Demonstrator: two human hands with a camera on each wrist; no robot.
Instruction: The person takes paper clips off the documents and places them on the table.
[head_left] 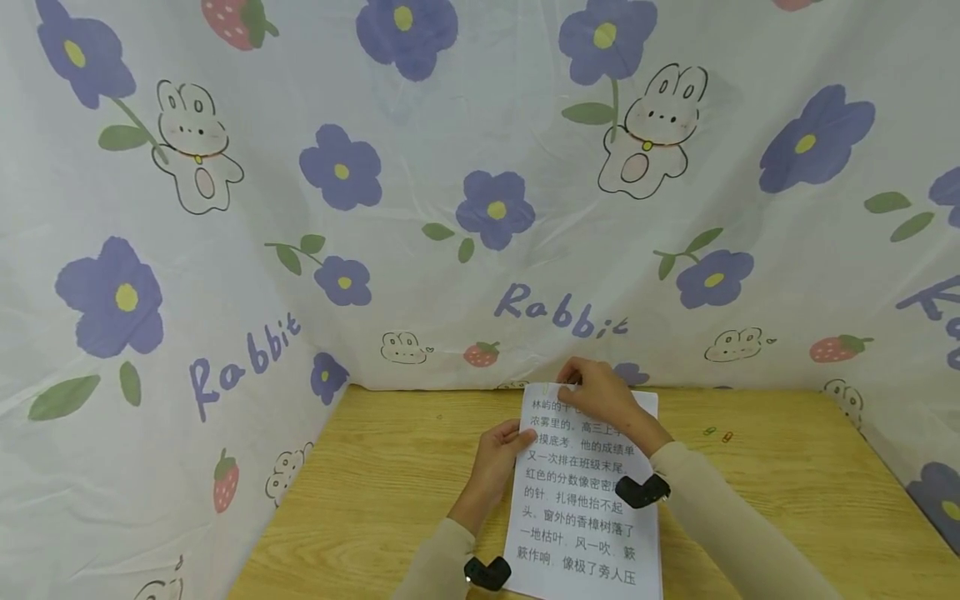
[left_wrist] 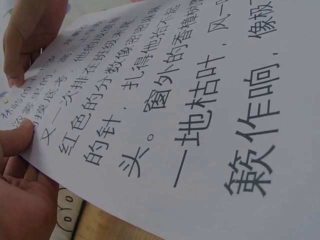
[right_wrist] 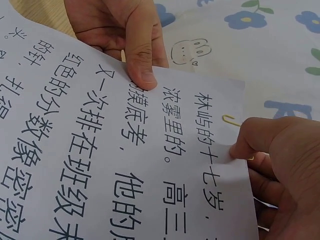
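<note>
Printed paper [head_left: 577, 500] with large Chinese characters stands tilted up above the table, and its right edge looks like more than one sheet. My left hand [head_left: 495, 467] grips its left edge, thumb [right_wrist: 142, 75] on the printed face and fingers behind. At the top edge my right hand [head_left: 603, 396] pinches the paper between thumb [right_wrist: 245, 142] and fingers. A yellow paper clip [right_wrist: 231, 120] sits on the top edge near the corner, beside the right thumb. Another small bit of yellow [right_wrist: 251, 158] shows under that thumb; its shape is mostly hidden.
A green paper clip [head_left: 709, 432] and a red-orange paper clip [head_left: 727, 437] lie on the wooden table [head_left: 360, 500], right of the paper. Behind the table hangs a white cloth [head_left: 420, 275] printed with flowers and rabbits.
</note>
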